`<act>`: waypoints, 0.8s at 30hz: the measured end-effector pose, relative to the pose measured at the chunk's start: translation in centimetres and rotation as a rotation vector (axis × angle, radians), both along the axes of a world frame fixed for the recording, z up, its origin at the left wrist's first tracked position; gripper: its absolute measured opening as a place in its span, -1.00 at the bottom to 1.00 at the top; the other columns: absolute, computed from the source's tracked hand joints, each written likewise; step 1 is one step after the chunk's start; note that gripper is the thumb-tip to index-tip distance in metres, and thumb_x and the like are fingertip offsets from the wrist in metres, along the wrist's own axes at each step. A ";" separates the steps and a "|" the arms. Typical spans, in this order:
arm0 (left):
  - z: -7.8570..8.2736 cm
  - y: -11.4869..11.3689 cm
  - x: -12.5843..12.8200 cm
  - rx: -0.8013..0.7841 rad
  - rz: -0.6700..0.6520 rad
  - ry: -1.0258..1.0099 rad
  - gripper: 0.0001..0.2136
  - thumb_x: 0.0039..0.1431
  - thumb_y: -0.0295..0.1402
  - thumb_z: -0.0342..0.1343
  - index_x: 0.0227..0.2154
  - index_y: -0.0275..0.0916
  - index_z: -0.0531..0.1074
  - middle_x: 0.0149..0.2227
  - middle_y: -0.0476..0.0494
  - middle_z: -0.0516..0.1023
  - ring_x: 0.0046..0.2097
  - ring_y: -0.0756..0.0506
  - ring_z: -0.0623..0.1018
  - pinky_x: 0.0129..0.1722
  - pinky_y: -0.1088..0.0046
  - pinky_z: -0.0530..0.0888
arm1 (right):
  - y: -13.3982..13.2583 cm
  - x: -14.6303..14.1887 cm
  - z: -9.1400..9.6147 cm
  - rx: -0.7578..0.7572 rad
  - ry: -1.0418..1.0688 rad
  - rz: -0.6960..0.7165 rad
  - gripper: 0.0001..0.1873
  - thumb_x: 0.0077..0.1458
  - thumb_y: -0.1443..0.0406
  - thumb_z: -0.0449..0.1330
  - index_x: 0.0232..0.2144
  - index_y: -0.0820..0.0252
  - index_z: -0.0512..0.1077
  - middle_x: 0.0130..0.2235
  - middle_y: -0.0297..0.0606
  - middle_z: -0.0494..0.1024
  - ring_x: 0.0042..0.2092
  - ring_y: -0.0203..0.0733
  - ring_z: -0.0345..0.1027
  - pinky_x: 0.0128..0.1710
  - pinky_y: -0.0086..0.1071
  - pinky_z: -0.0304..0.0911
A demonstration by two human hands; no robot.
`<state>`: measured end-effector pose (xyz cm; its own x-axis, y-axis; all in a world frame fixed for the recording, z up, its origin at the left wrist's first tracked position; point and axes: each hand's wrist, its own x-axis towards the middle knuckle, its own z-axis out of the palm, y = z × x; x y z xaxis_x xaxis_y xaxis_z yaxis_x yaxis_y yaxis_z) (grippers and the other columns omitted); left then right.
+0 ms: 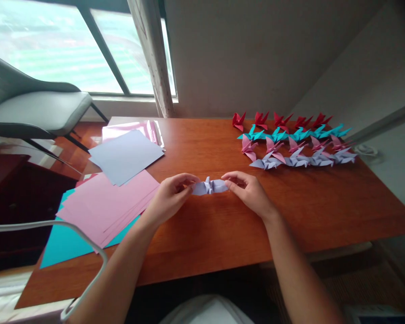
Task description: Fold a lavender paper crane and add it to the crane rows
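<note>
A small lavender paper crane (209, 186) is stretched between my two hands just above the wooden table (310, 211). My left hand (170, 198) pinches its left wing tip with thumb and fingers closed. Its right wing tip is pinched the same way by my right hand (248, 191). The crane's body points up in the gap between the hands.
Rows of finished cranes lie at the back right: red (280, 120), teal (295, 133), pink (292, 145), lavender (303, 158). Stacked sheets sit at the left: lavender (125, 155), pink (110, 204), teal (62, 245). A grey chair (37, 110) stands by the window. A white cable (87, 243) curves at the lower left.
</note>
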<state>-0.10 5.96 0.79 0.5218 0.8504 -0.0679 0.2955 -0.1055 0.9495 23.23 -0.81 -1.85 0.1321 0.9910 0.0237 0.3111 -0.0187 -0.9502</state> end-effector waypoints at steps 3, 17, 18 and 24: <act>-0.8 0.1 -0.2 0.138 0.007 0.100 -0.79 0.20 -0.32 0.09 -0.19 -0.26 0.55 -0.22 -0.15 0.63 -0.35 -0.04 0.51 -0.36 0.48 0.39 | 0.1 -0.1 -0.1 0.021 -0.126 -0.014 -0.81 0.17 0.19 0.22 -0.24 0.14 0.57 -0.22 -0.23 0.66 -0.23 -0.14 0.52 -0.21 -0.30 0.38; -0.2 0.0 -0.2 0.220 0.287 -0.004 -0.82 0.21 -0.29 0.11 -0.25 -0.26 0.54 -0.36 -0.07 0.57 -0.53 0.06 0.34 -0.54 0.52 0.26 | 0.2 0.1 -0.4 0.219 -0.375 -0.203 -0.83 0.23 0.25 0.17 -0.27 0.16 0.56 -0.24 -0.21 0.66 -0.25 -0.13 0.54 -0.28 -0.33 0.38; -0.2 -0.1 -0.1 0.248 0.283 -0.001 -0.83 0.22 -0.29 0.12 -0.26 -0.26 0.53 -0.38 -0.06 0.56 -0.53 0.06 0.34 -0.53 0.53 0.26 | 0.2 0.1 -0.4 0.223 -0.375 -0.197 -0.83 0.23 0.26 0.17 -0.27 0.16 0.56 -0.24 -0.21 0.66 -0.25 -0.14 0.53 -0.28 -0.34 0.38; 0.0 -1.7 1.4 0.463 0.125 0.123 -0.81 0.17 -0.19 0.21 -0.33 -0.23 0.51 -0.37 -0.04 0.53 -0.52 0.07 0.33 -0.50 0.52 0.26 | 0.0 -0.4 -0.3 0.189 -0.347 -0.143 -0.83 0.21 0.26 0.18 -0.22 0.16 0.56 -0.19 -0.18 0.65 -0.26 -0.16 0.52 -0.31 -0.34 0.39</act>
<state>1.31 4.21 0.80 0.4258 0.8614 0.2769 0.4399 -0.4645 0.7686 22.87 -0.78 -2.19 0.2205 0.9370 0.2710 0.6202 0.0798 -0.7804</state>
